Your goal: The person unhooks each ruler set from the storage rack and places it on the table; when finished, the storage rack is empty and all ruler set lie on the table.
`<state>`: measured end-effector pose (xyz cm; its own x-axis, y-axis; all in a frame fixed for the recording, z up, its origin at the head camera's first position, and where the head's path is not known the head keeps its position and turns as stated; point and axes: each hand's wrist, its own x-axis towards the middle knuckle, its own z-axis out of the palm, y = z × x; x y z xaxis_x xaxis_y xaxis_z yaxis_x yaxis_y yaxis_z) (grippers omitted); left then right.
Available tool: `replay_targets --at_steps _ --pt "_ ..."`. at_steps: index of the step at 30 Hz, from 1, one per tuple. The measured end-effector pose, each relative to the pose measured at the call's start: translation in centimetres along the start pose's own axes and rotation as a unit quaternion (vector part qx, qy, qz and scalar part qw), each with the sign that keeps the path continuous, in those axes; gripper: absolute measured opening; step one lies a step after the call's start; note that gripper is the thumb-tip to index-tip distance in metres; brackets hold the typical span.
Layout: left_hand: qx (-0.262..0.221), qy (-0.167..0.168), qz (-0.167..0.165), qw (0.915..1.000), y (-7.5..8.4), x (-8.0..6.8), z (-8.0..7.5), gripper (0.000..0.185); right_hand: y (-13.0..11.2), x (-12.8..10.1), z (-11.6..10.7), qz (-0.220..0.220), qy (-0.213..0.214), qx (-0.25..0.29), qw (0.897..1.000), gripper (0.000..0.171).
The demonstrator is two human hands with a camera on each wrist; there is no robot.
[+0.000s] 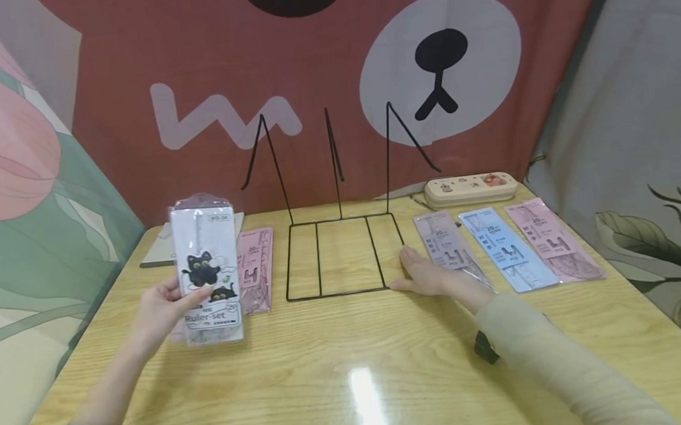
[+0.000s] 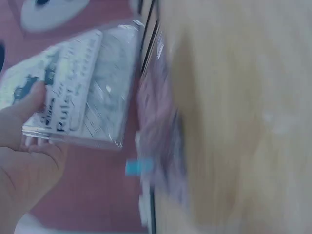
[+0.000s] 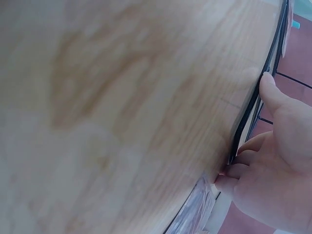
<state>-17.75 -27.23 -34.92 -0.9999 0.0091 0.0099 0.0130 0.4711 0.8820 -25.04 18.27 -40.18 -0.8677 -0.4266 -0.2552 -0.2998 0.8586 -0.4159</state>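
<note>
My left hand (image 1: 163,308) holds a clear-wrapped ruler set (image 1: 217,232) up off the table, thumb across its front and fingers behind. The packet has a black cat print and the words "Ruler-set". In the left wrist view the ruler set (image 2: 109,92) is tilted and its lower end faces the table. A black wire rack (image 1: 338,294) with three upright hooked arms stands in the middle of the table. At its front right corner my right hand (image 1: 427,275) grips the base. The right wrist view has the thumb on the front bar, with the other fingers curled by the corner.
Right of the rack lie a greyish-purple ruler packet (image 1: 438,230), a blue one (image 1: 501,242) and a pink one (image 1: 550,240). Another pink packet (image 1: 257,268) is on the left, near a pale flat item (image 1: 156,248). A cream pencil case (image 1: 469,191) sits at the back right.
</note>
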Motion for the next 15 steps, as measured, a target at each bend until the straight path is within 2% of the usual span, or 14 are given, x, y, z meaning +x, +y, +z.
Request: replay_targets --at_steps 3,5,8,11,15 --pt "0.078 0.013 -0.041 0.996 -1.1 0.6 -3.8 0.068 0.1 0.0 0.0 0.002 0.0 -0.002 1.0 0.091" --pt "0.13 0.022 -0.067 0.989 -1.9 1.1 -6.0 0.075 0.1 0.0 0.0 0.004 -0.001 -0.003 1.0 0.091" --pt "0.188 0.039 -0.098 0.9764 -3.1 1.9 -8.2 0.079 0.2 0.1 0.0 0.003 0.002 -0.004 1.0 0.092" --pt "0.208 0.052 -0.138 0.967 -4.2 2.5 -9.7 0.081 0.1 0.0 -0.1 0.0 0.005 -0.005 1.0 0.091" --pt "0.203 0.039 -0.191 0.9594 -5.2 3.2 -10.7 0.082 0.0 -0.1 -0.1 0.0 0.001 -0.001 1.0 0.091"
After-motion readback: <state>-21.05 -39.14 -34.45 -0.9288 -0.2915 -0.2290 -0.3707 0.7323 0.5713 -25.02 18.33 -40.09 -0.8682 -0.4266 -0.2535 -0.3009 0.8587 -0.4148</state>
